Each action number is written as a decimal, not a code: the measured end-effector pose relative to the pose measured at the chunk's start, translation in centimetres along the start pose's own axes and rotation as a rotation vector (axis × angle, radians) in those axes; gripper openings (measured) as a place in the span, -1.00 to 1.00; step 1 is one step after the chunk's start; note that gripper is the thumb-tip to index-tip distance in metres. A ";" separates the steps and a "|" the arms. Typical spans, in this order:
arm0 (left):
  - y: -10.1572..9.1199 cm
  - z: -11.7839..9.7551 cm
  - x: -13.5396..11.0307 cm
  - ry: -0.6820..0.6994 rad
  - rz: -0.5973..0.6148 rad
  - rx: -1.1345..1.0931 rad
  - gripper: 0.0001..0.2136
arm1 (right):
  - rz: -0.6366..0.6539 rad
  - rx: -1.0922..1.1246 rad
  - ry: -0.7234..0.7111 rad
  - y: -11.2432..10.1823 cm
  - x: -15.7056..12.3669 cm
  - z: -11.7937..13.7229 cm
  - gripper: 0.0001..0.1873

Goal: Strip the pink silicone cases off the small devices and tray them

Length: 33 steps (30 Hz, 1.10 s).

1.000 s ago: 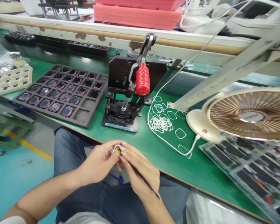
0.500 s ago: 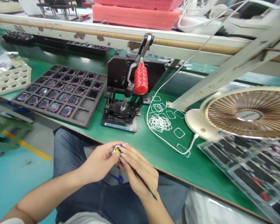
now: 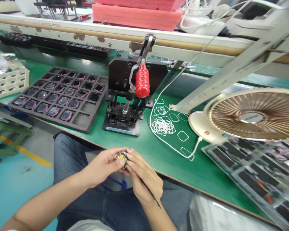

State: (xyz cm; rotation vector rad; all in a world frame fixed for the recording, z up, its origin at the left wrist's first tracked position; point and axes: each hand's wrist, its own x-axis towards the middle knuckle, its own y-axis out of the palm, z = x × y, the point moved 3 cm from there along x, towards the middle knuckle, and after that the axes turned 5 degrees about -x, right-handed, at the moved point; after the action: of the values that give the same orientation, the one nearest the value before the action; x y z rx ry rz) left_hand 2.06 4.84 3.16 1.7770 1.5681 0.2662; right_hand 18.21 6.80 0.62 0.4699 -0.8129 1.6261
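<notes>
My left hand [image 3: 105, 165] is closed around a small watch case [image 3: 122, 157] above my lap, its thumb pressed on the open side. The case has a shiny purplish rim and a yellow piece inside. My right hand [image 3: 144, 175] is closed with its fingertips at the case's right edge. A thin black tool [image 3: 150, 194], shaped like tweezers, runs under its fingers and sticks out past the palm toward the wrist. Its front end is hidden by the fingers.
A dark foam tray [image 3: 85, 120] of watch cases lies left of a black press [image 3: 122, 128] with a red handle [image 3: 142, 81]. White ring gaskets [image 3: 162, 125], a cable [image 3: 163, 141] and a fan [image 3: 252, 117] stand to the right. A clear compartment box [image 3: 231, 166] sits at the front right.
The watch case has turned slightly in my hands, so more of its yellow inside shows. My right fingertips have shifted a little right on it. The view has moved slightly.
</notes>
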 end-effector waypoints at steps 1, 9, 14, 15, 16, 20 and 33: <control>-0.1 0.1 0.1 -0.036 0.027 -0.062 -0.62 | -0.017 0.015 0.025 -0.1 -0.1 0.1 -0.50; -1.3 0.8 0.5 -0.139 -0.025 -0.253 -0.57 | -0.399 -0.346 0.308 -7.1 4.8 -1.7 -0.79; -1.6 1.4 0.5 -0.146 -0.058 -0.230 -0.55 | -0.072 -0.593 0.497 -12.1 10.9 -6.8 -0.63; -1.5 1.4 0.4 -0.153 -0.072 -0.229 -0.56 | -0.026 -0.607 0.520 -12.5 11.3 -7.5 -0.60; -1.4 1.4 0.4 -0.161 -0.085 -0.228 -0.56 | -0.010 -0.616 0.528 -12.8 11.5 -7.8 -0.58; -1.3 1.3 -0.5 -0.207 -0.178 -0.208 -0.57 | 0.000 -0.629 0.530 -13.6 9.8 -6.8 -0.51; -3.4 3.2 -1.1 -0.322 -0.364 -0.109 -0.53 | 0.122 -1.366 1.000 -36.5 8.6 -6.2 -0.74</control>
State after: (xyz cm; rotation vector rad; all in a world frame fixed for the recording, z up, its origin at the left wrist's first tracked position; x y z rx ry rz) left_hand 1.08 2.55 -0.89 1.3414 1.5702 -0.1048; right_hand 52.43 19.35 11.56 -1.2623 -0.9228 0.8526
